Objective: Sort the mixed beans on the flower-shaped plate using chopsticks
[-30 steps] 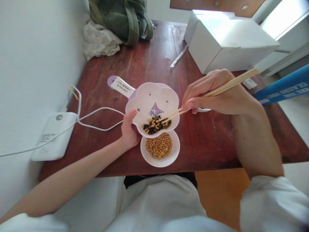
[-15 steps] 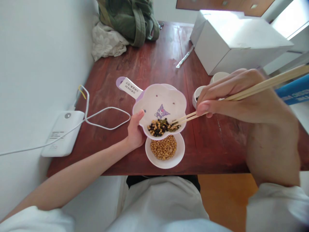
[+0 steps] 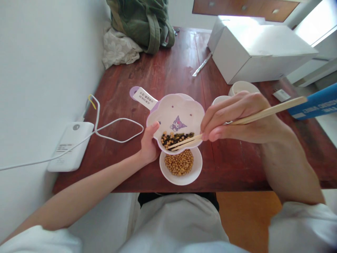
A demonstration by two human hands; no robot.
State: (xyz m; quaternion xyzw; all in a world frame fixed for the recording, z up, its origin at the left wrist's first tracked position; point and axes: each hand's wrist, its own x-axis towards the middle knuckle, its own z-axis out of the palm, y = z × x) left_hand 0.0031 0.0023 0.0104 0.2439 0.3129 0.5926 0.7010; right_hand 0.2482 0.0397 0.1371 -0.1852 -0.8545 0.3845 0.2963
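Setting: a private home, most likely a small living room or bedroom. You are sitting at a reddish-brown wooden worktop (image 3: 168,73) pushed against a plain white wall (image 3: 44,88). Everyday household items are lying around you: an olive-green fabric bag (image 3: 142,24), a crumpled floral cloth (image 3: 119,49), a white cardboard box (image 3: 263,52), a white plastic electrical unit (image 3: 70,147) with its thin white cable (image 3: 118,130), and a cartoon-printed dish (image 3: 175,109). A honey-toned wooden floor (image 3: 244,218) is showing beside your lap.
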